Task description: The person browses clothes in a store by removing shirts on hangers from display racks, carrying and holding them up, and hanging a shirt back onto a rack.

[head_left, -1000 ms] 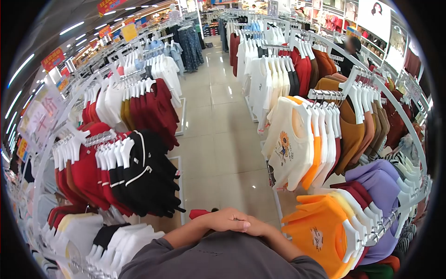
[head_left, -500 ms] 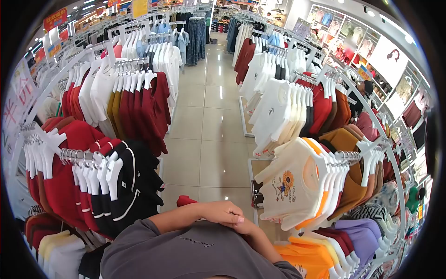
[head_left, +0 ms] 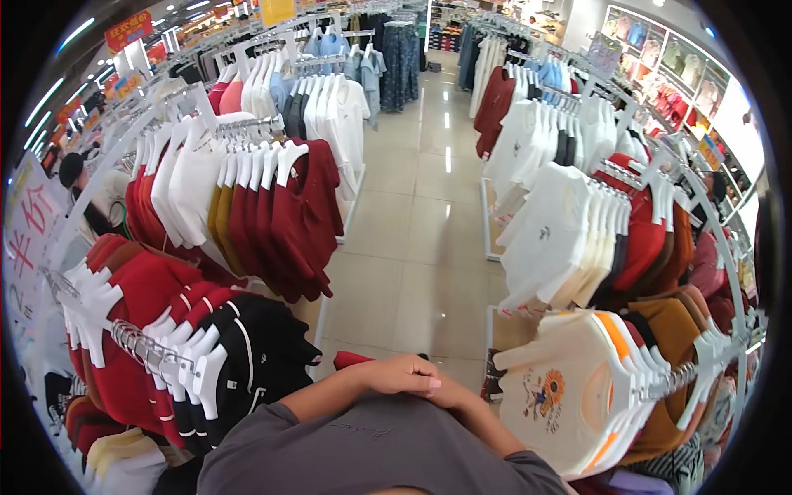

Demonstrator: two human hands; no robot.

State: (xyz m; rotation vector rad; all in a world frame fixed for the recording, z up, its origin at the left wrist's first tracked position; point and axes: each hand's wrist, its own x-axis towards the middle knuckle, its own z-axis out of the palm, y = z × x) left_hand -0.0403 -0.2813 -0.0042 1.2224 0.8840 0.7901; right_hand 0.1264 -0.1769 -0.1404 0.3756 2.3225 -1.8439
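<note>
My two hands meet in front of my grey T-shirt (head_left: 371,454). My left hand (head_left: 403,374) lies over my right hand (head_left: 448,391), with its fingers folded onto it. The right hand's fingers are mostly hidden beneath. Just beyond my left forearm a red thing (head_left: 350,360) shows, too covered to name. Nearest on the left, black tops with white stripes (head_left: 260,355) hang on white hangers. Close on the right hang cream T-shirts with a sunflower print (head_left: 549,392).
A tiled aisle (head_left: 404,247) runs ahead between clothes racks. Dark red tops (head_left: 305,214) hang on the left, white T-shirts (head_left: 544,235) on the right. A half-price sign (head_left: 33,214) stands far left, near a person in a dark cap (head_left: 73,169).
The view has swung left, so the aisle and racks sit further right in the picture. My hands stay folded together at my front.
</note>
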